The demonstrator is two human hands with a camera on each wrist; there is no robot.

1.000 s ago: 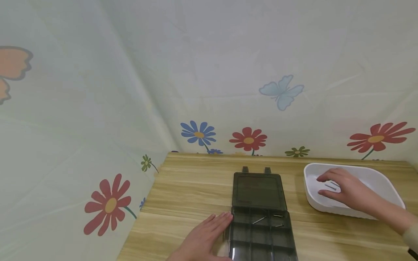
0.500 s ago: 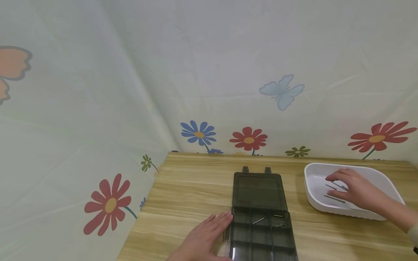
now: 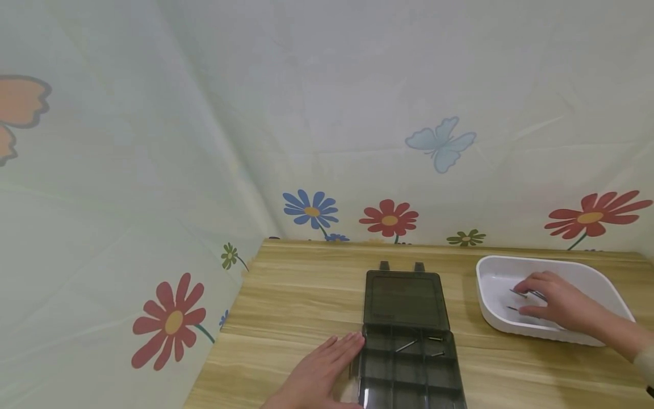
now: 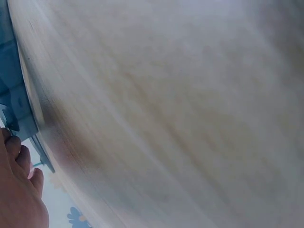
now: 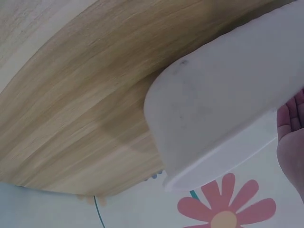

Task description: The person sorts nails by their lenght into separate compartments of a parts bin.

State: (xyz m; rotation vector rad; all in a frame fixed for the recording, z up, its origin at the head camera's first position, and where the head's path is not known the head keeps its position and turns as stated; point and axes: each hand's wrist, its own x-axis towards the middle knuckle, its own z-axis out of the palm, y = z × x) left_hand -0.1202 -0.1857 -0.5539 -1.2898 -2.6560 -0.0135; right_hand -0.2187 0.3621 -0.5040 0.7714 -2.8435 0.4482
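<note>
My left hand [image 3: 322,375] rests with straight fingers along the left edge of a dark see-through compartment box [image 3: 409,372]. Its hinged lid [image 3: 406,301] lies back on the table. Several thin metal screws [image 3: 406,346] lie in the box's upper compartments. At the right, my right hand [image 3: 559,304] reaches into a white tray [image 3: 541,331], fingers bent and thumb apart over a few loose screws [image 3: 518,293]. In the right wrist view the wall of the tray [image 5: 223,95] hides the fingertips of the right hand [image 5: 292,147].
A wood-grain table [image 3: 286,295] carries both containers, with bare wood between box and tray. Behind it hangs a pale curtain [image 3: 347,113] printed with flowers and butterflies, its lower edge meeting the table's back edge.
My right hand has moved slightly right and lower into the tray, with the thumb and fingers closer together. The visible screws there have shifted. My left hand and the box stay put.
</note>
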